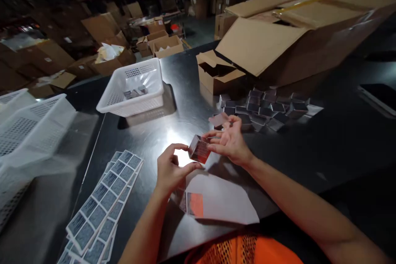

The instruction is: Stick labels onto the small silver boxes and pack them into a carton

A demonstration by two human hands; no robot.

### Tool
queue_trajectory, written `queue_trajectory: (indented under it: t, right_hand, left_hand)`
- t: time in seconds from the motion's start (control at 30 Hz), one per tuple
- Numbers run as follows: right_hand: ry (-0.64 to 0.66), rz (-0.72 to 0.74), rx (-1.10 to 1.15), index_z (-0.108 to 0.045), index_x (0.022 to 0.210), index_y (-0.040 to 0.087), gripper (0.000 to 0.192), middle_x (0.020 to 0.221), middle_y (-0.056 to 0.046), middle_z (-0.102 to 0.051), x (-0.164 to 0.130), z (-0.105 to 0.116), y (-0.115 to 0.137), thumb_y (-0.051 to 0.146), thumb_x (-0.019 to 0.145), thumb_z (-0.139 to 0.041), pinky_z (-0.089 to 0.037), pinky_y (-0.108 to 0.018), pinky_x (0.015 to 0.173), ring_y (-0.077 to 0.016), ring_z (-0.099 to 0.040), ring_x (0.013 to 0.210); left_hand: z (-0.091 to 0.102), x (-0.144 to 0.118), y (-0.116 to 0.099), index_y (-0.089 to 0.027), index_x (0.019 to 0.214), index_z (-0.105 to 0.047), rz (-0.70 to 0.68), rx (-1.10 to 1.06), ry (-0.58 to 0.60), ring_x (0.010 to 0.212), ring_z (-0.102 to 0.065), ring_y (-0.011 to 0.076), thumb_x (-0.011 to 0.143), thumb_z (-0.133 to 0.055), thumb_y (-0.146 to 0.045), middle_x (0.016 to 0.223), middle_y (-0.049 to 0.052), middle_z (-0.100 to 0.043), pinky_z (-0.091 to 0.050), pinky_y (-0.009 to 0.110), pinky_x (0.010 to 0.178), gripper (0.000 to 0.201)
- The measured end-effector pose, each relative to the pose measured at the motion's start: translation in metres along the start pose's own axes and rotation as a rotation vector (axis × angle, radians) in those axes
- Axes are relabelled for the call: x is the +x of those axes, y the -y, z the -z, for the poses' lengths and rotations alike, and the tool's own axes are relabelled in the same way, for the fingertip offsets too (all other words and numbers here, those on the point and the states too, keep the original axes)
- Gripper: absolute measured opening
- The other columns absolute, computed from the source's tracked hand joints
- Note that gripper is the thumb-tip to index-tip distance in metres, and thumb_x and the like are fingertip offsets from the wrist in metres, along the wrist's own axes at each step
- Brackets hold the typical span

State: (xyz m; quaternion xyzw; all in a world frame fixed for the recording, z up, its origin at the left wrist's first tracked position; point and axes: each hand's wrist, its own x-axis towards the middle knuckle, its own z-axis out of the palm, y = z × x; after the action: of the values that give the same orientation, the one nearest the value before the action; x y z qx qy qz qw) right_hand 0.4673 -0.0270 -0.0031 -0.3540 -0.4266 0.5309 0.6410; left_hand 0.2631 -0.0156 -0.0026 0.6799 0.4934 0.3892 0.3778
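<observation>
A small shiny, see-through-looking box (199,149) with fine printed lines and a reddish lower face is held up above the table. My left hand (173,165) grips its left side, index finger at the edge and thumb below. Thumb and finger of my right hand (230,142) hold the right side. A small translucent pinkish piece (219,119) sticks out from the upper fingers of that same hand. Beneath the hands lies a white sheet (222,198) with an orange-and-grey label (195,204) at its left. Several similar shiny boxes (266,109) lie grouped beyond my right hand.
Sheets of printed grey labels (107,198) lie at left. A white basket (133,105) with a few small pieces inside stands behind them. More white baskets (34,128) are at far left. An open small carton (213,76) and a large carton (309,49) stand at the back right.
</observation>
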Motion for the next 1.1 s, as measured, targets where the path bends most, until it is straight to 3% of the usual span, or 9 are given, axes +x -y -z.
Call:
queue_trajectory:
  t: [0.2, 0.37, 0.47, 0.57, 0.63, 0.77, 0.87, 0.97, 1.1]
  right_hand:
    - [0.065, -0.226, -0.026, -0.025, 0.100, 0.030, 0.087, 0.139, -0.007, -0.030, 0.003, 0.006, 0.003, 0.030, 0.050, -0.096, -0.064, -0.029, 0.066, -0.0124, -0.074, 0.078]
    - [0.080, -0.205, -0.059, -0.026, 0.102, 0.030, 0.083, 0.136, -0.006, -0.035, 0.001, 0.006, 0.000, 0.031, 0.054, -0.094, -0.063, -0.030, 0.066, -0.0130, -0.074, 0.078]
    - [0.022, -0.078, -0.099, -0.030, 0.106, 0.031, 0.081, 0.126, -0.003, -0.046, 0.002, 0.008, 0.003, 0.035, 0.056, -0.094, -0.062, -0.034, 0.083, -0.0163, -0.070, 0.098]
    - [-0.038, 0.070, -0.129, -0.046, 0.099, 0.028, 0.059, 0.111, -0.001, -0.059, 0.002, 0.012, 0.015, 0.047, 0.066, -0.091, -0.056, -0.037, 0.096, -0.0173, -0.065, 0.106]
    - [-0.044, 0.098, -0.126, -0.053, 0.087, 0.025, 0.047, 0.101, -0.001, -0.063, 0.000, 0.014, 0.023, 0.054, 0.071, -0.087, -0.057, -0.036, 0.089, -0.0171, -0.066, 0.097]
    - [0.083, -0.016, -0.104, -0.058, 0.076, 0.022, 0.040, 0.076, 0.002, -0.065, -0.006, 0.013, 0.030, 0.051, 0.073, -0.087, -0.057, -0.031, 0.072, -0.0139, -0.065, 0.072]
    - [0.189, -0.168, -0.128, -0.059, 0.090, 0.022, 0.036, 0.073, 0.003, -0.068, -0.010, 0.013, 0.027, 0.042, 0.075, -0.086, -0.055, -0.029, 0.068, -0.0128, -0.066, 0.067]
    - [0.157, -0.265, -0.168, -0.049, 0.111, 0.024, 0.056, 0.071, 0.006, -0.069, -0.012, 0.013, 0.023, 0.031, 0.071, -0.087, -0.051, -0.026, 0.064, -0.0120, -0.066, 0.064]
    - [0.122, -0.318, -0.186, -0.042, 0.112, 0.025, 0.063, 0.072, 0.009, -0.068, -0.014, 0.010, 0.022, 0.027, 0.069, -0.088, -0.053, -0.026, 0.067, -0.0115, -0.067, 0.065]
  left_hand:
    - [0.005, -0.002, 0.003, -0.022, 0.131, -0.060, -0.265, 0.189, 0.081, 0.045, -0.034, 0.0017, 0.067, -0.087, -0.050, 0.128, 0.012, -0.070, -0.032, 0.021, 0.043, 0.075]
    - [0.004, -0.004, 0.006, -0.022, 0.129, -0.060, -0.402, 0.229, 0.157, 0.049, -0.045, 0.0046, 0.076, -0.083, -0.038, 0.122, 0.010, -0.073, -0.034, 0.020, 0.043, 0.060]
    - [0.002, -0.004, 0.008, -0.022, 0.123, -0.063, -0.468, 0.266, 0.115, 0.056, -0.055, 0.0071, 0.078, -0.081, -0.028, 0.117, 0.007, -0.074, -0.036, 0.020, 0.045, 0.049]
    - [0.001, -0.003, 0.009, -0.022, 0.121, -0.064, -0.492, 0.316, 0.032, 0.070, -0.064, 0.0120, 0.078, -0.082, -0.027, 0.115, 0.006, -0.074, -0.042, 0.021, 0.050, 0.047]
    - [0.000, -0.003, 0.010, -0.021, 0.120, -0.065, -0.507, 0.338, -0.001, 0.080, -0.068, 0.0150, 0.078, -0.083, -0.029, 0.113, 0.006, -0.074, -0.046, 0.022, 0.055, 0.046]
    - [0.001, -0.003, 0.009, -0.021, 0.121, -0.063, -0.529, 0.383, -0.016, 0.089, -0.072, 0.0176, 0.081, -0.081, -0.030, 0.114, 0.007, -0.074, -0.053, 0.023, 0.061, 0.045]
    - [0.002, -0.005, 0.009, -0.020, 0.123, -0.062, -0.585, 0.422, -0.002, 0.099, -0.073, 0.0198, 0.085, -0.076, -0.029, 0.116, 0.009, -0.074, -0.058, 0.025, 0.074, 0.041]
    - [0.003, -0.006, 0.009, -0.020, 0.124, -0.061, -0.627, 0.445, 0.019, 0.103, -0.073, 0.0203, 0.087, -0.074, -0.029, 0.117, 0.009, -0.074, -0.059, 0.027, 0.082, 0.040]
    - [0.002, -0.007, 0.007, -0.018, 0.126, -0.060, -0.667, 0.478, 0.019, 0.102, -0.074, 0.0209, 0.087, -0.074, -0.029, 0.118, 0.010, -0.074, -0.060, 0.025, 0.076, 0.043]
